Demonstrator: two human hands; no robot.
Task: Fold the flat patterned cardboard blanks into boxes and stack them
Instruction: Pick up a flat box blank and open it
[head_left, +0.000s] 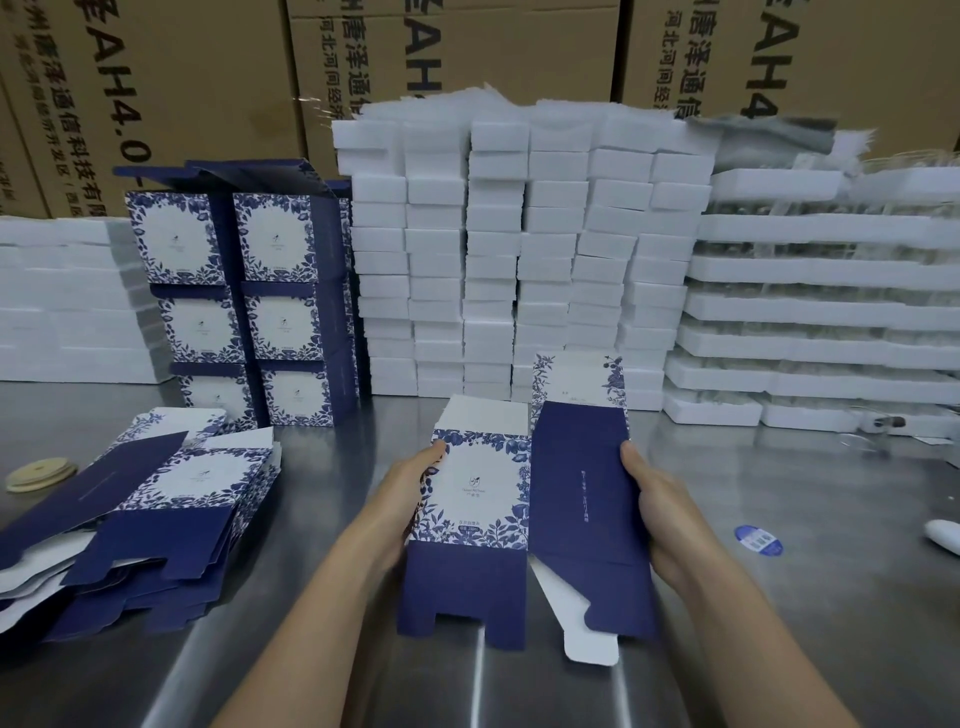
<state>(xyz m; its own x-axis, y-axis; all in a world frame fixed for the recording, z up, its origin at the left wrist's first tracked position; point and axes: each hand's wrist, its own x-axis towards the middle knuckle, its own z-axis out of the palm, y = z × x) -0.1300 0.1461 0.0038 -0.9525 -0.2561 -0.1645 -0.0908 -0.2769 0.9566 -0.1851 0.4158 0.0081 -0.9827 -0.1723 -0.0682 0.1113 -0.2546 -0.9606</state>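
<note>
Your left hand (415, 486) and right hand (655, 501) grip one blank's (483, 493) side edges. Open bench (789, 634) lies rightward; six stacked boxes (234, 312) show left-rear.

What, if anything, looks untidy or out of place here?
The blank pile at left is splayed and askew, not squared. A blue sticker lies loose on the table at right. The held blank looks fine.
</note>
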